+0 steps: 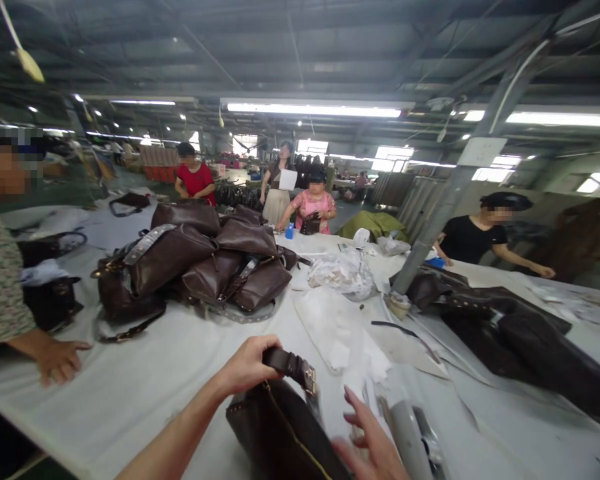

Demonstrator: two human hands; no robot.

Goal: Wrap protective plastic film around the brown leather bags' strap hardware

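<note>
Close in front of me a dark brown leather handbag [280, 433] with a brass zipper rests on the white-covered table [180, 393]. My left hand [253, 363] is closed around its strap [293, 365], which carries a metal buckle. To the right of the bag, my right hand [367, 440] has its fingers stretched apart, with the lower fingers close to the bag's side. Whether they touch the bag I cannot tell. The bag's lower end runs out of view.
A heap of brown bags [220, 257] lies at the back left. Dark leather pieces [505, 333] lie to the right, past a slanted post [433, 220]. A grey tool-like object [410, 437] is near my right hand. A co-worker's hand [60, 360] rests on the table at left.
</note>
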